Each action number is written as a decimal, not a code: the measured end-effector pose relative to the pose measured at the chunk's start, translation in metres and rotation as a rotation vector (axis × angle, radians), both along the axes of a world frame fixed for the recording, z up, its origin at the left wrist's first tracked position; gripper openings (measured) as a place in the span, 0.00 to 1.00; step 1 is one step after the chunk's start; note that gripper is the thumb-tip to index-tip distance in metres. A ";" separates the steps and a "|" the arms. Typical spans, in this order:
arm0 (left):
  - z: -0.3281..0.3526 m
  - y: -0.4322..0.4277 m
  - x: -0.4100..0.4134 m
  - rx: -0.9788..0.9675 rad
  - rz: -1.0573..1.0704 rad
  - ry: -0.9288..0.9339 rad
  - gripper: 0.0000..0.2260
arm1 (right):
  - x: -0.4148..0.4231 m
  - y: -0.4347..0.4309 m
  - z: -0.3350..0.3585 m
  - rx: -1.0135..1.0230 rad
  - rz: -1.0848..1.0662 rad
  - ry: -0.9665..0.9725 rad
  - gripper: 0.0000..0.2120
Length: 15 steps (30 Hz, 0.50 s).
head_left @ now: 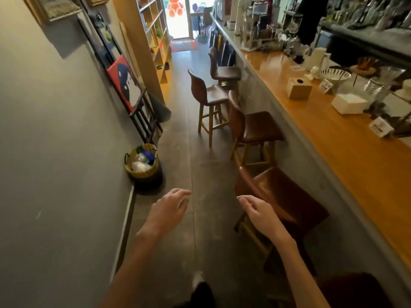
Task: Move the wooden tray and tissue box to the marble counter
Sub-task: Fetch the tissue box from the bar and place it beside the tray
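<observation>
Both my hands are hovering empty above the floor, holding nothing. My left hand [169, 210] is keeping its fingers loosely curled and a little spread, and my right hand [260, 215] its fingers relaxed and lightly bent. The tissue box [299, 87] is sitting on the wooden counter [347, 156] toward its back edge, near a white box [349, 103] and well apart from my hands. Stools [255, 127] are standing along the counter's front edge.

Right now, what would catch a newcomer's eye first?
The left hand and right hand reach forward, empty, at bottom centre. A wooden counter runs along the right, with a small wooden box on it; brown stools line it, and a woven basket sits by the left wall.
</observation>
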<state>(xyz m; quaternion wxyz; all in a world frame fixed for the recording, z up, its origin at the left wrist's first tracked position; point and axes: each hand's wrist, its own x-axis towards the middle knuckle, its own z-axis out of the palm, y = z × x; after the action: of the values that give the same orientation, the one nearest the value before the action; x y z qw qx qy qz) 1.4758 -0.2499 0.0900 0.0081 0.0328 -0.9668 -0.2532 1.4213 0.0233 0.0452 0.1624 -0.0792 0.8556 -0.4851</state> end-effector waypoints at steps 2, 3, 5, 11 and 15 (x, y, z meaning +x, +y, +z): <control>0.000 -0.031 -0.074 0.064 -0.021 0.020 0.13 | -0.062 -0.030 -0.003 -0.075 -0.055 -0.022 0.21; 0.001 -0.045 -0.114 0.090 -0.030 0.030 0.13 | -0.094 -0.044 -0.003 -0.102 -0.090 -0.023 0.23; 0.006 -0.065 -0.194 0.139 -0.053 0.016 0.13 | -0.150 -0.057 0.002 -0.210 -0.203 -0.075 0.27; 0.002 -0.076 -0.421 0.189 -0.273 -0.041 0.14 | -0.303 -0.034 -0.007 -0.695 -0.763 -0.318 0.22; -0.009 -0.075 -0.582 0.190 -0.396 -0.011 0.13 | -0.447 -0.026 -0.015 -0.622 -1.019 -0.263 0.18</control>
<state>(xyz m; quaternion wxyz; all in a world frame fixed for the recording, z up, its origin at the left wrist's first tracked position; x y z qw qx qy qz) 0.8937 -0.3253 0.0811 -0.0502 -0.1557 -0.9262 -0.3398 0.9745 -0.0028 0.0301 -0.0165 0.3569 0.5770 -0.7344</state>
